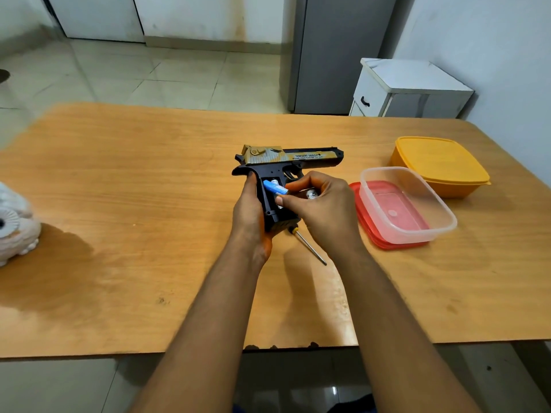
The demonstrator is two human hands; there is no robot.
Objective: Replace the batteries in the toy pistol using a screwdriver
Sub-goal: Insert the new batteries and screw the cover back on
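The left hand [249,216] wraps its grip round the handle of the pistol [286,168], thumb up along the back edge, holding it just above the surface [119,204] near its middle, with the barrel pointing right. The pistol is black with a gold slide bearing printed lettering. The battery bay in the handle lies open and faces up. A blue battery [275,187] sits tilted at the mouth of that bay, one end down in it and the other raised; the right hand [323,208] pinches that raised end between thumb and forefinger, a narrow grip on the battery. A silvery battery end [311,193] also shows inside the curl of the right hand, though how it is held cannot be told. The screwdriver [310,247] lies on the surface just below the hands, its shaft running down and to the right, its handle mostly hidden beneath the pistol. To the right, a clear tub [407,204] rests on a red lid [366,225], and beyond them a closed orange box [439,165] stands near the far right corner. A white object [16,222] sits at the left edge, only partly in view.
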